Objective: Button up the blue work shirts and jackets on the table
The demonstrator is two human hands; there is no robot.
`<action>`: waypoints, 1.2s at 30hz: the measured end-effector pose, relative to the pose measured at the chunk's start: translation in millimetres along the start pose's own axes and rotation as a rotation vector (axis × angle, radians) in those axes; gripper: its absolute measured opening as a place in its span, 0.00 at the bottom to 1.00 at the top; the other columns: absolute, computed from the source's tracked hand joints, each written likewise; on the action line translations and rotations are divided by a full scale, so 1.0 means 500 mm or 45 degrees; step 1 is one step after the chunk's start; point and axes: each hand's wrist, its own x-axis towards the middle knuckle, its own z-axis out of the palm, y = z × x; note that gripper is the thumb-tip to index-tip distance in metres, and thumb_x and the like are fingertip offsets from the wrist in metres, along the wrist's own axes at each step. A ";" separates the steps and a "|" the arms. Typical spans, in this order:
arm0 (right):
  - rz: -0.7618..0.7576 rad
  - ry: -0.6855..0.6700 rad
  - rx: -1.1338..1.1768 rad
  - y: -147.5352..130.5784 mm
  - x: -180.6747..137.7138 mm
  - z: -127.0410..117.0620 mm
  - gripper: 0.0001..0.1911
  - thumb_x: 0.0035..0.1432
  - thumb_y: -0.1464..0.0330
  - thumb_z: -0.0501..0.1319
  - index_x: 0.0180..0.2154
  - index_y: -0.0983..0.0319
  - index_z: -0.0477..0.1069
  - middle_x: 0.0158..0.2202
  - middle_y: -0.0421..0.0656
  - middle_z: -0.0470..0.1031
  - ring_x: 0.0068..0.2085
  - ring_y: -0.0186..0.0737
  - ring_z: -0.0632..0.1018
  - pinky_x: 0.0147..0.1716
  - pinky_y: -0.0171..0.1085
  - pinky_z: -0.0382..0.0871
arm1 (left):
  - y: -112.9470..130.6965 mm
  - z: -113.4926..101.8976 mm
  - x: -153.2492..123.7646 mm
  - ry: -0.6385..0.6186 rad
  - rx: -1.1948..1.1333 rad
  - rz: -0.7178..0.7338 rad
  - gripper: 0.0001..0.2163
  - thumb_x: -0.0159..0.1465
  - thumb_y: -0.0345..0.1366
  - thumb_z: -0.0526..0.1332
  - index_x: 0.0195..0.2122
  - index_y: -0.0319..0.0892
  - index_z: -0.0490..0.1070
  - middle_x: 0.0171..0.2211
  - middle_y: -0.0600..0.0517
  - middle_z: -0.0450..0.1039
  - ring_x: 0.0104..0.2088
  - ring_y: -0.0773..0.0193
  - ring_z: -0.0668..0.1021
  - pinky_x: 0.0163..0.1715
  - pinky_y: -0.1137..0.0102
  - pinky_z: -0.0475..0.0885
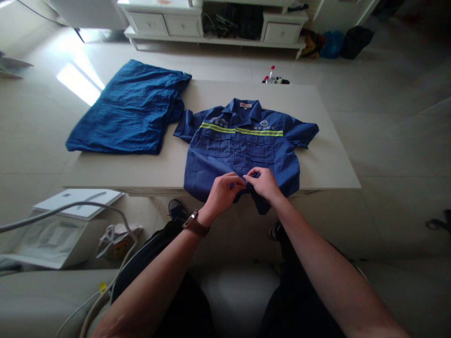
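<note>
A blue short-sleeved work shirt lies front side up, its collar pointing away from me and a yellow-green reflective stripe across the chest. The lower hem hangs over the near table edge. My left hand, with a brown-strapped watch at the wrist, pinches the front placket low down. Beside it, my right hand grips the same placket between thumb and fingers. Both sets of fingertips nearly meet, and the bit of cloth or button between them is too small to make out. Higher up the placket, buttons show.
The white table carries a folded blue cloth at its left, overhanging the side. Bottles with red caps stand behind the far edge. At lower left are a white box and a grey hose. A white cabinet stands beyond.
</note>
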 end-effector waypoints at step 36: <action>-0.324 -0.025 -0.301 0.051 0.005 0.076 0.06 0.59 0.71 0.57 0.30 0.57 0.64 0.31 0.40 0.70 0.35 0.40 0.72 0.38 0.36 0.64 | -0.071 -0.008 -0.006 -0.411 0.778 -0.344 0.14 0.67 0.41 0.62 0.53 0.49 0.76 0.62 0.44 0.72 0.61 0.43 0.71 0.56 0.48 0.68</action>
